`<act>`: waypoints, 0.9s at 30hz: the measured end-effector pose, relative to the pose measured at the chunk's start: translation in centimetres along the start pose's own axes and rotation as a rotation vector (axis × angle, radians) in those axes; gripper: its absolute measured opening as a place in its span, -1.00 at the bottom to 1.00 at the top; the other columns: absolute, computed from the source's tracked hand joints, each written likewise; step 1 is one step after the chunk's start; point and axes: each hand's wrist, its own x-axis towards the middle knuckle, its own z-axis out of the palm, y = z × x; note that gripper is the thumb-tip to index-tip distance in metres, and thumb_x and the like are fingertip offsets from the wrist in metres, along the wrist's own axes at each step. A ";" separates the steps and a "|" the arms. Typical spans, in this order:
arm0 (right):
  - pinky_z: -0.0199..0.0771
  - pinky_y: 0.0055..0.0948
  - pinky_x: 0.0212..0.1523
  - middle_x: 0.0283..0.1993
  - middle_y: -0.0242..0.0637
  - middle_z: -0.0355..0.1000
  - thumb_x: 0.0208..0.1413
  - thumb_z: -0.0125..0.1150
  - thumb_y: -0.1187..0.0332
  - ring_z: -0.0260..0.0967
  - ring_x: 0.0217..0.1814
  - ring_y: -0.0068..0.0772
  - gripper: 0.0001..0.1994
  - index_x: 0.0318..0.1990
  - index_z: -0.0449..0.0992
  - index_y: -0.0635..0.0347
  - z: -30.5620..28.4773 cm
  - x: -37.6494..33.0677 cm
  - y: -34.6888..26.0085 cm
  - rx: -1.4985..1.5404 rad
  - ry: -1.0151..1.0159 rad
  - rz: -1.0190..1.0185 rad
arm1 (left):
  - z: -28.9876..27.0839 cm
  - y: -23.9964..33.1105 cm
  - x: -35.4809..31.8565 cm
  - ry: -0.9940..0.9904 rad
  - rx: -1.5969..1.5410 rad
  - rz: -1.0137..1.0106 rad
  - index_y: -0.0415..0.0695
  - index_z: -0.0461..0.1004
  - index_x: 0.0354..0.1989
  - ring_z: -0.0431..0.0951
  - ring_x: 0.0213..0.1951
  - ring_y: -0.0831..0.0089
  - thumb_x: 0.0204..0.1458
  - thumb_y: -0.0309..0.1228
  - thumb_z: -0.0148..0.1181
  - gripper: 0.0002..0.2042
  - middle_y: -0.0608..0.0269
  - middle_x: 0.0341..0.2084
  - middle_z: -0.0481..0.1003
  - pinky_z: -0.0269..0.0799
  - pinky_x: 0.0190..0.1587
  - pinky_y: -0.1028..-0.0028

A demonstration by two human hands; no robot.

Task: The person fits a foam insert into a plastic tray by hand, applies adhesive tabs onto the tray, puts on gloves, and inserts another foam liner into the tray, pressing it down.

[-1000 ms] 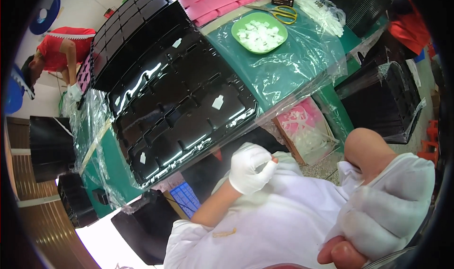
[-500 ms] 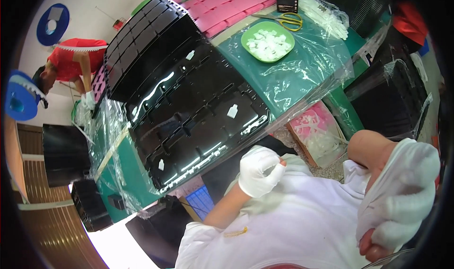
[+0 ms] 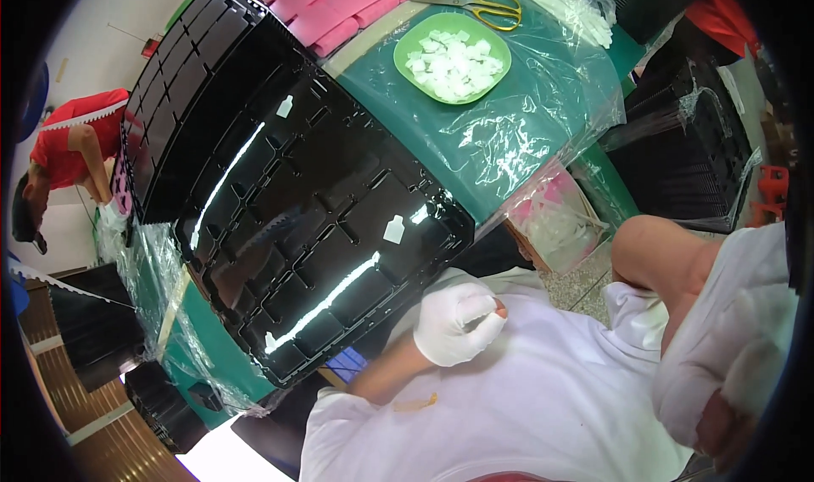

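Observation:
My left hand, in a white glove with a bare fingertip showing, is curled closed in front of my white shirt, near the front edge of a glossy black plastic tray. Whatever lies inside its fingers, if anything, is hidden. My right hand, also gloved with bare fingertips, is raised very close at the right edge and blurred. White bottle-shaped tags lie on the tray: one tag near my left hand, another tag farther back, and a small white piece at the left corner.
A green bowl of small white pieces stands on the plastic-covered green table, near yellow-handled scissors. Pink foam sheets lie behind. Stacked black trays rise at the back left, beside a person in red.
The whole view has tilted and shifted, so the tray and bowl sit farther left. My right hand has moved slightly lower and blurs; my left hand stays curled in front of my shirt.

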 end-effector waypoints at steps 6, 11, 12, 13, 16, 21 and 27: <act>0.21 -0.36 -0.47 -0.47 -0.34 0.43 0.13 0.20 0.33 0.25 -0.58 -0.59 -0.87 -0.38 0.48 0.18 7.7 0.6 -2.2 -0.043 0.085 0.501 | -0.2 0.1 0.4 0.088 0.324 0.355 -0.11 0.46 -0.44 0.49 -0.48 0.27 -0.21 -0.43 0.38 -0.80 0.27 -0.55 0.46 0.36 -0.46 0.33; 0.23 -0.41 -0.53 -0.39 -0.35 0.50 -0.29 0.34 0.55 0.39 -0.50 -0.38 -0.52 -0.06 0.52 0.28 12.5 -5.9 -6.3 0.256 0.041 0.455 | 1.9 -0.1 0.1 0.565 0.524 0.698 -0.09 0.37 -0.33 0.45 -0.48 0.29 -0.22 -0.16 0.45 -0.59 0.20 -0.39 0.40 0.21 -0.50 0.34; 0.19 -0.43 -0.59 -0.43 -0.34 0.49 -0.37 0.28 0.48 0.37 -0.55 -0.41 -0.50 -0.09 0.55 0.31 13.6 -6.0 -6.5 0.192 0.158 0.474 | 1.8 0.2 0.0 0.585 0.516 0.703 -0.09 0.37 -0.33 0.45 -0.48 0.29 -0.22 -0.16 0.45 -0.59 0.20 -0.39 0.40 0.21 -0.50 0.34; 0.14 -0.46 -0.64 -0.47 -0.33 0.47 -0.46 0.21 0.41 0.35 -0.60 -0.43 -0.46 -0.12 0.58 0.34 14.2 -6.1 -6.4 0.129 0.277 0.491 | 1.3 0.6 -0.5 0.510 0.570 0.624 -0.07 0.36 -0.33 0.42 -0.51 0.30 -0.18 -0.13 0.43 -0.59 0.23 -0.43 0.38 0.18 -0.52 0.33; 0.15 -0.46 -0.65 -0.46 -0.37 0.48 -0.42 0.23 0.47 0.34 -0.62 -0.41 -0.44 -0.06 0.55 0.32 15.3 -5.4 -5.5 0.109 0.163 0.416 | -0.2 0.7 -1.0 0.451 0.626 0.557 -0.04 0.36 -0.37 0.34 -0.60 0.34 -0.08 -0.08 0.37 -0.64 0.30 -0.55 0.31 0.09 -0.58 0.31; 0.30 -0.42 -0.46 -0.28 -0.42 0.52 -0.42 0.38 0.52 0.40 -0.45 -0.39 -0.38 0.01 0.53 0.16 15.4 -4.5 -5.4 0.125 -0.119 0.368 | -1.4 2.9 -2.3 0.451 0.824 0.391 -0.04 0.33 -0.44 0.29 -0.63 0.31 -0.06 -0.21 0.31 -0.73 0.28 -0.62 0.27 0.07 -0.59 0.31; 0.34 -0.38 -0.42 -0.26 -0.43 0.52 -0.35 0.38 0.51 0.43 -0.39 -0.37 -0.35 0.10 0.47 0.14 16.4 -3.5 -5.0 0.150 -0.122 0.320 | -3.4 4.4 -2.7 0.389 0.958 0.273 -0.01 0.30 -0.56 0.23 -0.66 0.38 -0.19 -0.34 0.29 -0.78 0.37 -0.67 0.20 0.04 -0.60 0.34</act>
